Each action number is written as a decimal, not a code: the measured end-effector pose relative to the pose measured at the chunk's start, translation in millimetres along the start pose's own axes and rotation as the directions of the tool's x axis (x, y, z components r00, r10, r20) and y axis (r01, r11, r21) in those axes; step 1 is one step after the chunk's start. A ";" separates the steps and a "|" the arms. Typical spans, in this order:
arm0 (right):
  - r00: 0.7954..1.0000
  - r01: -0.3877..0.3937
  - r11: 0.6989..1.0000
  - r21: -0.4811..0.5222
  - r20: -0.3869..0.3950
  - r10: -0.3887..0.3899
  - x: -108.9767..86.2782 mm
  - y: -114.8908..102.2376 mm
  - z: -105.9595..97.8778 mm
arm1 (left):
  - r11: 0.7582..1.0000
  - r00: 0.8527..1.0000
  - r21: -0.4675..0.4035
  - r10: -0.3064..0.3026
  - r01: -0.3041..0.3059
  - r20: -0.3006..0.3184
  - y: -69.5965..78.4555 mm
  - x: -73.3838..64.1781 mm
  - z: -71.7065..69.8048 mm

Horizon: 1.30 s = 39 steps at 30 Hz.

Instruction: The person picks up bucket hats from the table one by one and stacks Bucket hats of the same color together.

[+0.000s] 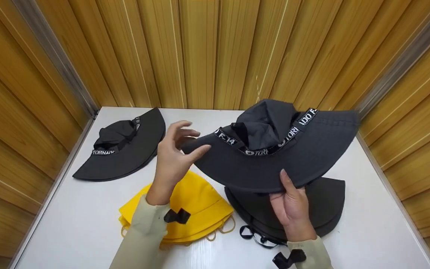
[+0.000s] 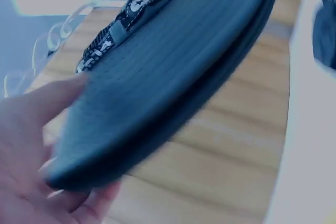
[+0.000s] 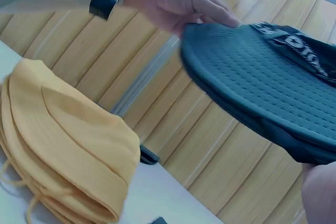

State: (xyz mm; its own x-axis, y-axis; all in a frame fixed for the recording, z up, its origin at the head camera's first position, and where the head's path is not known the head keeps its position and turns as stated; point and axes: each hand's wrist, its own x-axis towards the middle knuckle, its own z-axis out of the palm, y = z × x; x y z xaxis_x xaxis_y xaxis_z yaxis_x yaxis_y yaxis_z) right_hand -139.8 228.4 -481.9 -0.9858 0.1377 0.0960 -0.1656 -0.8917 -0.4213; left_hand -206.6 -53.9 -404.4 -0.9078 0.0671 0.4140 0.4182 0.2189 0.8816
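Note:
A dark grey bucket hat, with a lettered band inside and its crown folded in, is held above the table. My right hand grips the near brim edge, thumb on the upper face and fingers beneath. Around the left brim tip my left hand is loosely cupped, thumb and fingers visibly apart. In the left wrist view the brim passes between that thumb and the fingers. The right wrist view shows the brim with the left hand at its far tip.
Yellow hats lie stacked near the front of the white table. Black hats with a dark cord sit under the right hand. Another dark hat lies at the back left. Wood-patterned walls enclose the table's back and sides.

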 end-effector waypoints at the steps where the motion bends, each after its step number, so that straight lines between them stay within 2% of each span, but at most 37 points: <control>1: 1.000 0.006 1.000 0.020 -0.009 -0.005 -1.1 1.4 0.5 | 0.987 0.998 -0.155 -0.050 0.045 -0.029 -3.6 -3.0 5.3; 2: 1.000 0.010 0.999 0.038 -0.022 -0.009 -2.3 3.1 1.0 | 0.946 0.994 -0.310 -0.108 0.093 -0.032 -6.9 -6.3 11.3; 3: 0.999 0.011 0.998 0.054 -0.036 -0.009 -3.7 4.8 1.4 | 0.883 0.986 -0.447 -0.168 0.144 -0.015 -9.7 -9.8 18.0; 5: 0.998 0.007 0.997 0.083 -0.063 -0.001 -6.5 9.0 1.9 | 0.715 0.961 -0.657 -0.270 0.237 0.053 -13.6 -17.2 31.8; 7: 0.996 -0.008 0.995 0.095 -0.082 0.016 -9.4 13.4 1.7 | 0.557 0.937 -0.778 -0.331 0.291 0.114 -15.2 -24.0 44.4; 8: 0.996 -0.017 0.995 0.094 -0.088 0.025 -10.8 15.7 1.2 | 0.504 0.928 -0.809 -0.350 0.301 0.127 -15.3 -26.7 49.3; 9: 0.996 -0.027 0.995 0.096 -0.088 0.035 -12.1 17.8 0.5 | 0.471 0.923 -0.830 -0.362 0.299 0.127 -15.5 -29.0 53.3; 10: 0.995 -0.037 0.995 0.093 -0.086 0.045 -13.0 19.7 -0.6 | 0.445 0.923 -0.848 -0.366 0.289 0.123 -15.8 -30.4 56.1; 11: 0.995 -0.045 0.995 0.092 -0.083 0.053 -14.0 21.2 -1.6 | 0.431 0.922 -0.858 -0.370 0.279 0.113 -15.9 -31.3 58.0; 13: 0.995 -0.051 0.996 0.077 -0.077 0.056 -15.2 22.9 -3.5 | 0.425 0.925 -0.868 -0.368 0.255 0.092 -16.0 -31.8 59.7; 17: 0.997 -0.047 0.999 0.018 -0.065 0.048 -15.5 17.1 -7.6 | 0.448 0.933 -0.863 -0.353 0.236 0.072 -16.4 -31.5 56.2; 19: 0.998 -0.040 0.999 -0.019 -0.045 0.039 -13.1 8.5 -10.7 | 0.455 0.935 -0.860 -0.348 0.230 0.066 -16.0 -31.3 53.3; 23: 0.998 -0.020 0.999 -0.049 0.055 0.023 -1.9 -21.2 -19.3 | 0.469 0.935 -0.852 -0.348 0.233 0.065 -15.6 -30.2 48.7; 25: 0.994 -0.019 0.999 -0.044 0.109 0.024 5.4 -41.2 -23.5 | 0.468 0.931 -0.848 -0.358 0.251 0.078 -15.6 -30.9 49.5; 28: 0.986 -0.027 0.998 -0.060 0.163 0.036 16.5 -72.3 -28.6 | 0.468 0.916 -0.833 -0.387 0.296 0.108 -17.2 -33.4 53.9; 31: 0.987 -0.024 0.992 -0.127 0.157 0.044 26.5 -99.5 -32.3 | 0.455 0.898 -0.825 -0.419 0.337 0.136 -19.5 -36.6 60.8; 33: 0.990 -0.018 0.982 -0.190 0.132 0.044 32.0 -113.7 -33.7 | 0.459 0.891 -0.815 -0.430 0.353 0.145 -21.8 -37.1 65.4; 34: 0.992 -0.018 0.977 -0.211 0.117 0.044 34.5 -119.5 -34.0 | 0.467 0.890 -0.808 -0.432 0.359 0.146 -23.1 -36.8 67.2; 36: 0.996 -0.016 0.968 -0.250 0.080 0.037 38.7 -128.8 -33.8 | 0.501 0.893 -0.786 -0.427 0.363 0.140 -26.7 -34.6 70.7; 39: 0.999 -0.004 0.958 -0.288 0.036 0.015 42.7 -139.0 -32.8 | 0.581 0.905 -0.727 -0.402 0.367 0.137 -33.2 -28.9 74.2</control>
State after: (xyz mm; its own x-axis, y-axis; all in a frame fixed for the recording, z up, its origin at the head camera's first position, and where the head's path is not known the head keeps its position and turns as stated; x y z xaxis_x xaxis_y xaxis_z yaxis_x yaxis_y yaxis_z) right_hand -159.7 372.4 -448.8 -0.9866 0.1085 0.1218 -0.1622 -0.7305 -0.6634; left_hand -196.6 9.2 -462.4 -0.9943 0.1058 -0.0103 -0.0677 -0.5555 0.8288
